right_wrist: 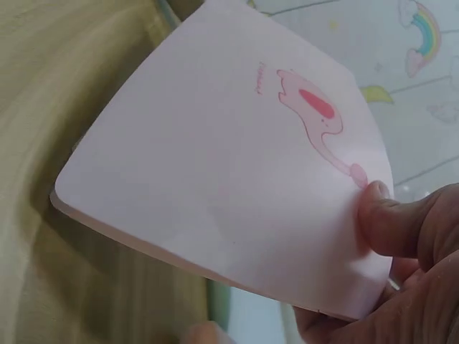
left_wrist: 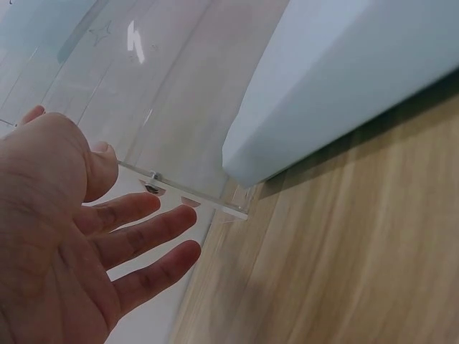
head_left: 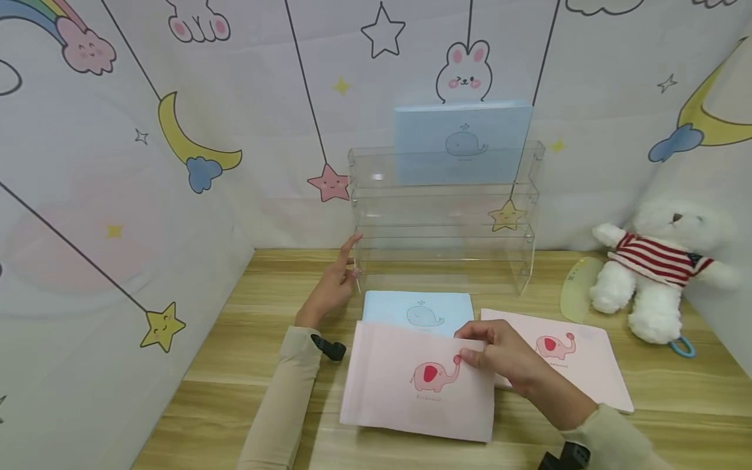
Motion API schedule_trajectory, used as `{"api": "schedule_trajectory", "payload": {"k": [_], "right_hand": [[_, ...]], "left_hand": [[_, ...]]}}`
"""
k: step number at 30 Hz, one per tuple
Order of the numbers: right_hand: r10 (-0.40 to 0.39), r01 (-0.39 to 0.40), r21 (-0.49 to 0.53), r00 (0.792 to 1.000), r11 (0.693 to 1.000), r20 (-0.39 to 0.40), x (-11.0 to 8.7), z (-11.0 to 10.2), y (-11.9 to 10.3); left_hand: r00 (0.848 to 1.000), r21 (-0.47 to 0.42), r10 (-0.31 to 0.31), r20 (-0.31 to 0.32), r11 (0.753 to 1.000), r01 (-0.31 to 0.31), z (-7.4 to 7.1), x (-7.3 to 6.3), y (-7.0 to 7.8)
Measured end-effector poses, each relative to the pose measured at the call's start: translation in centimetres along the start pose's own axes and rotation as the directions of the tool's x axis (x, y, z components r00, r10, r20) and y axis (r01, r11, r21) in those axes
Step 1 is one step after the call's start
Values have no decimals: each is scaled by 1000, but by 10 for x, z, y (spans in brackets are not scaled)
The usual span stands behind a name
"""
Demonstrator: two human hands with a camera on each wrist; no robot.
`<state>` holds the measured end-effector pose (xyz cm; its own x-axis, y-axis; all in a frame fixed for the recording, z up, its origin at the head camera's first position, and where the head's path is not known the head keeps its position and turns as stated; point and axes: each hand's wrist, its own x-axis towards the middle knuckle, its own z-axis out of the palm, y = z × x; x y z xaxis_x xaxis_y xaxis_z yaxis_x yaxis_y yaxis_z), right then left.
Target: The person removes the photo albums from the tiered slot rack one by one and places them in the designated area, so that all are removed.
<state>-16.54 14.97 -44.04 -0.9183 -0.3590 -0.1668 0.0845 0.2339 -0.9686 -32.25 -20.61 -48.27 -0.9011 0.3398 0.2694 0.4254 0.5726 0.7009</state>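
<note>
My right hand point(head_left: 508, 356) pinches a pink notebook point(head_left: 399, 385) with an elephant drawing by its upper right edge, thumb on the cover and fingers behind. The notebook is tilted and overlaps a blue whale notebook point(head_left: 420, 310) on the table. In the right wrist view, the thumb point(right_wrist: 391, 222) presses beside the elephant's trunk. My left hand point(head_left: 331, 287) touches the left side of a clear acrylic tiered rack point(head_left: 443, 248), index finger pointing up along it. Its other fingers point(left_wrist: 158, 276) extend loosely beside the side panel in the left wrist view.
Another blue whale notebook point(head_left: 464, 143) stands in the rack's top tier. A second pink elephant notebook point(head_left: 587, 372) lies on the table at right. Farther right are a pale yellow-green flat piece point(head_left: 578, 287) and a white teddy bear point(head_left: 658, 261) in a striped shirt.
</note>
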Motion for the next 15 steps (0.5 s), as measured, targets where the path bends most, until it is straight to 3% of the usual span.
{"api": "schedule_trajectory", "payload": {"k": [6, 15], "right_hand": [[32, -32, -4, 999, 999, 26, 1, 6, 11], [73, -68, -127, 996, 990, 41, 15, 14, 23]], "left_hand": [[1000, 12, 6, -10, 1000, -6, 0, 0, -1], [1000, -5, 12, 7, 1000, -12, 0, 0, -3]]}}
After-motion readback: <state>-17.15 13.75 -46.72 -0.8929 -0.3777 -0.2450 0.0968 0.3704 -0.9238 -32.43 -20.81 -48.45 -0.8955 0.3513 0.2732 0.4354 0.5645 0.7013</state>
